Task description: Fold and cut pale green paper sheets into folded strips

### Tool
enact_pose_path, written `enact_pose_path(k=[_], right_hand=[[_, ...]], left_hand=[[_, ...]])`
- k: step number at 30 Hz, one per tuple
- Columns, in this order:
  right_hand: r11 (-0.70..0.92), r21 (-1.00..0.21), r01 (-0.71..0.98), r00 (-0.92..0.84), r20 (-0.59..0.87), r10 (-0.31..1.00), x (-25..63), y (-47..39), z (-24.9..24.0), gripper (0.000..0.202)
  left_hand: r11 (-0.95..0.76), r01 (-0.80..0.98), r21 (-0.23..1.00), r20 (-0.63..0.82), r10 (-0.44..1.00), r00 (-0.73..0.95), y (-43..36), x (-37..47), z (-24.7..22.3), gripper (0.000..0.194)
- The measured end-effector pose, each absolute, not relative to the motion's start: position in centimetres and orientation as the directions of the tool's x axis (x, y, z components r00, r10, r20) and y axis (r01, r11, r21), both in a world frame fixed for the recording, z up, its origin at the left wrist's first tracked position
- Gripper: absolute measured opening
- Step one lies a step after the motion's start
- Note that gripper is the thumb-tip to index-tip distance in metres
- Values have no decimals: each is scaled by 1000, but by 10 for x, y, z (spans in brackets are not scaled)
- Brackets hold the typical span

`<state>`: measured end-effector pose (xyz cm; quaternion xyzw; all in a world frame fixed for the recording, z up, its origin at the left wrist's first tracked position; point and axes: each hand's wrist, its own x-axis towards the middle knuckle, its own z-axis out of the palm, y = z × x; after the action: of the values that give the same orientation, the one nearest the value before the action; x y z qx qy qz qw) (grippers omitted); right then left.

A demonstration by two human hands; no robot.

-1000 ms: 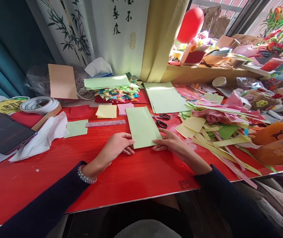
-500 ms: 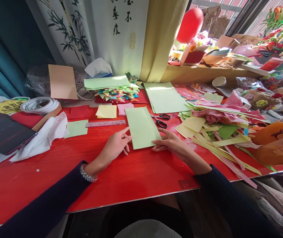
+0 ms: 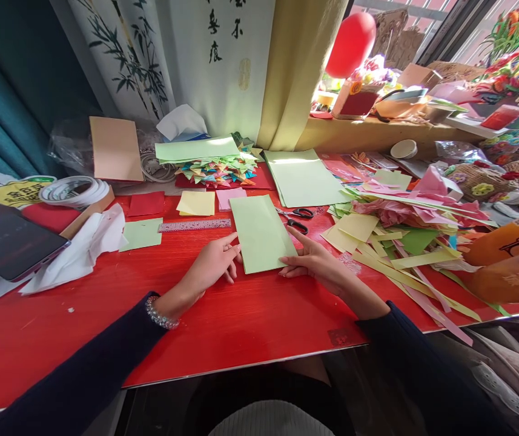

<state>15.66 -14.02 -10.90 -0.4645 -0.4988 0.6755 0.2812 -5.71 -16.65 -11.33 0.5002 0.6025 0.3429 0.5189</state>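
A folded light green sheet of paper [image 3: 263,233] lies on the red table, its long sides running away from me. At its left edge is my left hand [image 3: 216,261], index finger stretched out beside the paper and the other fingers loosely bent, gripping nothing. My right hand [image 3: 309,257] holds the lower right corner, with the thumb on the paper and the index finger along the right edge. Scissors [image 3: 298,224] with black handles lie just beyond the right hand, partly behind its index finger. Left of the sheet lies a pink patterned ruler [image 3: 194,225].
Green, yellow, pink and red paper squares [image 3: 196,203] lie around the ruler. Behind are large green sheets [image 3: 307,178] and a pile of small folded papers [image 3: 216,171]. Paper strips and scraps [image 3: 404,254] crowd the right. A dark flat device [image 3: 14,247] and tape rolls [image 3: 71,192] stand left.
The camera view has shifted very slightly. Both hands and the green paper stay in nearly the same place; the right index finger sits slightly farther up the paper's edge.
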Motion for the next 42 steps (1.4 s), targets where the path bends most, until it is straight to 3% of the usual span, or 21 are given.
enact_pose_path(k=[20,33,40,42], right_hand=[[-339,-940,52,-490,-319,811,160,-136,-115,70],[-347,-936,66,-450,-338,827,159,-138,-115,79],[-347,-937,52,-461,-331,823,159,-136,-117,74],[-345,-937,49,-464,-328,823,159,-136,-117,76]], left_hand=[[258,277,926,-284,957,60,-166,-56,-110,53],[259,262,930,-283,957,59,-166,-56,-113,49],[298,220,929,-318,946,65,-164,-60,-115,19],[293,207,934,-317,943,97,-164,-61,-117,20]])
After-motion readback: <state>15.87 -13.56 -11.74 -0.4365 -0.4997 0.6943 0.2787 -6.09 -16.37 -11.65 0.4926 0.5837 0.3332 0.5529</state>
